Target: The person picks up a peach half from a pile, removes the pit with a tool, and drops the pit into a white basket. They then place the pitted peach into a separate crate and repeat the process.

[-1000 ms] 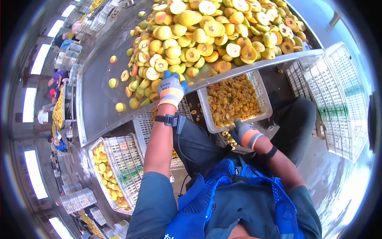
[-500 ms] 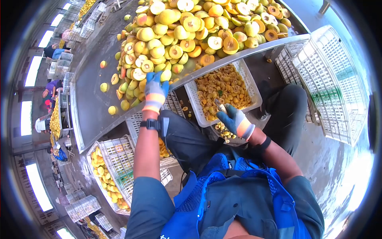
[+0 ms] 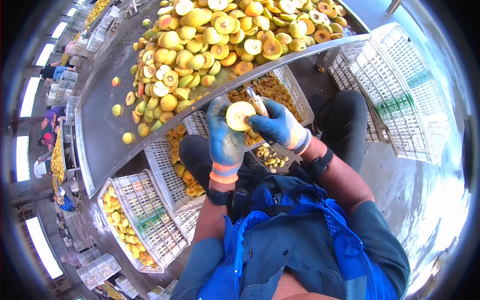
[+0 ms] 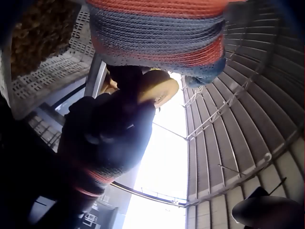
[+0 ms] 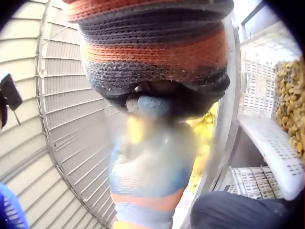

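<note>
My gloved left hand holds a yellow peach half with its cut face up, in front of my lap. In the left wrist view the peach half shows between the two gloves. My gloved right hand grips a short tool with a pale handle and a metal end that points away from me. The right thumb reaches to the brown centre of the cut face. Blur and the gloves hide the contact in the right wrist view. Beyond the hands, halved peaches lie heaped on a metal table.
Below the table edge stands a white crate of brownish fruit pieces. More crates with yellow halves stand at the left, and stacked white crates at the right. Small scraps lie near my feet. Other people work far left.
My left hand has left the heap on the table and come back over my lap with a peach half. The right hand has risen with the tool to meet it.
</note>
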Tool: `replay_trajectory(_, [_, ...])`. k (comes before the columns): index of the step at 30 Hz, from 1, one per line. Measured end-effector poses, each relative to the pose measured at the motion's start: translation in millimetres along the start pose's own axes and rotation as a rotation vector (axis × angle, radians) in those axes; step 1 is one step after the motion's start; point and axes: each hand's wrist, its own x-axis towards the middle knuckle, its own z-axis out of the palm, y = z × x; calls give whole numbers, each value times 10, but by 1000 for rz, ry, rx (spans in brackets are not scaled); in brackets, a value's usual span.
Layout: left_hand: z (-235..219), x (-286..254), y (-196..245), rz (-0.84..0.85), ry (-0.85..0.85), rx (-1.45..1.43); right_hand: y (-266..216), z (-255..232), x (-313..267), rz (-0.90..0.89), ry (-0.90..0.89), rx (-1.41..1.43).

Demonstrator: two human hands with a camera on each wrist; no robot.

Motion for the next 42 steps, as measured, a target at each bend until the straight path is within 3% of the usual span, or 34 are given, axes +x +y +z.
replay_trajectory(1, [47, -28, 21, -56, -142, -93, 2, -32, 8, -2, -41, -76])
replay_trajectory(3, [9, -54, -60, 91, -164, 470, 54, -26, 34, -69, -80, -124])
replay_trajectory(4, [-46, -33, -128, 160, -176, 751, 183, -50, 93, -226, -17, -176])
replay_trajectory(6, [-350, 37, -273, 227, -53, 949, 156, -25, 36, -222, 259, -605])
replay_trajectory(8, [-285, -74, -217, 385, -39, 1263, 277, -35, -33, -283, 217, -385])
replay_trajectory(9, [-263, -107, -269, 533, 56, 1272, 335, -11, -63, -312, 187, -272])
replay_trajectory(11, [-283, -113, -292, 486, 63, 1145, 286, 72, -211, -291, 147, -397])
replay_trajectory(12, [-279, -68, -285, 176, 40, 604, 262, 88, -280, -281, 135, -462])
replay_trajectory(13, [-212, -24, -250, -68, 170, 39, 259, 111, -302, -253, 126, -553])
replay_trajectory(16, [-13, -69, -230, -36, 232, 76, 198, 158, -349, -156, 79, -709])
replay_trajectory(20, [44, -129, -267, 57, 187, 30, 199, 193, -357, -153, 89, -710])
replay_trajectory(26, [27, -167, -353, 154, 275, 157, 269, 218, -333, -70, 24, -639])
replay_trajectory(31, [-9, -125, -363, 67, 343, 217, 157, 191, -309, 35, -87, -585])
replay_trajectory(34, [-9, -97, -327, 49, 327, 232, 162, 175, -317, 17, -167, -394])
replay_trajectory(37, [41, -79, -283, 56, 322, 262, 121, 160, -298, 120, -229, -261])
replay_trajectory(38, [50, -82, -284, 58, 323, 276, 162, 127, -287, 37, -266, -333])
replay_trajectory(39, [34, -71, -316, 129, 348, 376, 232, 73, -267, -47, -303, -405])
replay_trajectory(42, [-7, -68, -402, 283, 397, 584, 132, 133, -292, 13, -268, -368])
